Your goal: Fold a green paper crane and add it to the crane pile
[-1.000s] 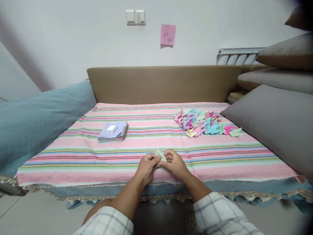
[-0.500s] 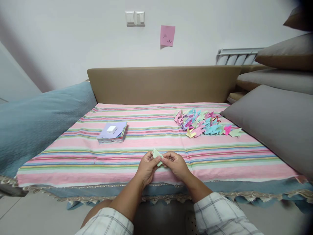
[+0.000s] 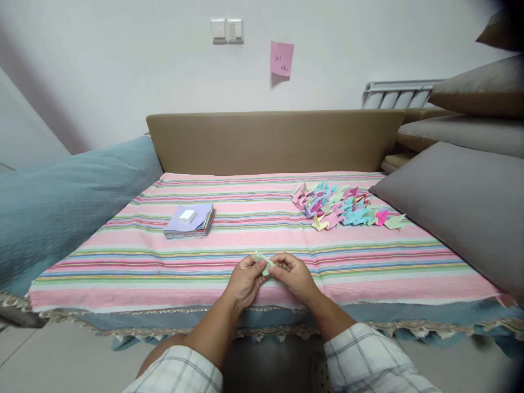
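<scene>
Between my hands is a small folded piece of pale green paper (image 3: 265, 265), held just above the striped cloth near its front edge. My left hand (image 3: 245, 279) pinches its left side with thumb and fingers. My right hand (image 3: 291, 274) grips the right side, thumb tip against the paper. The fingers hide part of the folds. Many folded paper cranes (image 3: 339, 206) in pink, blue, green, yellow and purple lie in a cluster to the far right. A stack of coloured paper sheets (image 3: 190, 230), purple on top, sits to the left, bearing a small white block (image 3: 187, 216).
The striped cloth (image 3: 245, 218) covers a sofa seat with a brown backrest (image 3: 270, 143). A blue-covered armrest (image 3: 82, 202) stands at left, grey cushions (image 3: 458, 202) at right. On the wall are a pink note (image 3: 281, 59) and light switches (image 3: 227, 31).
The green paper has tilted and looks flatter between my fingers, its upper tip lower and further left. Both hands keep hold of it and have barely moved.
</scene>
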`<state>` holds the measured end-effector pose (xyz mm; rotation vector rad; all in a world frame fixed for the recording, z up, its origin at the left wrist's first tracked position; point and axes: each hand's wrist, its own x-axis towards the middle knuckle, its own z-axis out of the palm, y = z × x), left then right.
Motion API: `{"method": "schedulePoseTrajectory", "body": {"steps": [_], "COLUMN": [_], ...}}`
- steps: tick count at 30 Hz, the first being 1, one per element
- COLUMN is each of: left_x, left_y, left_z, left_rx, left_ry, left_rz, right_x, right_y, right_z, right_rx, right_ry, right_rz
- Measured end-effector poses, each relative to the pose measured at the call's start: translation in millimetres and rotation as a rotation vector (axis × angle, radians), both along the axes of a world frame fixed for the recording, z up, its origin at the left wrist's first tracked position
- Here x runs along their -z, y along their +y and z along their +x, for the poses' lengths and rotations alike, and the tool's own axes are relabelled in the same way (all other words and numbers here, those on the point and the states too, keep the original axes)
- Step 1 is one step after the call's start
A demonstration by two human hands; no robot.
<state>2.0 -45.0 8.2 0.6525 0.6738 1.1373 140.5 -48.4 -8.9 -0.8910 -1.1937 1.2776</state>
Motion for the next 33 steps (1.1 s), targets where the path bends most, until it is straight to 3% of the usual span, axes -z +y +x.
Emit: {"method": "schedulePoseTrajectory", "body": {"steps": [5, 12, 23, 33], "left_x": [-1.3, -2.8, -5.0, -0.4], "left_y": [-1, -3, -4, -2], "left_z": [0, 0, -1, -5], "left_rx": [0.019, 0.115, 0.143, 0.19], "left_ry": [0.012, 0.024, -0.018, -0.014], "left_rz": [-0.002, 0.016, 0.023, 0.022], "right_x": [-3.7, 2.1, 5.3, 4.6], "right_y": [-1, 3, 2, 2], "right_z": [4, 10, 5, 9], "right_rx": [-0.029, -0.095, -0.212, -0.216], "right_ry": [-0.039, 0.078, 0.225, 0.159], "right_rz": [0.029, -0.017, -0.186, -0.035]}}
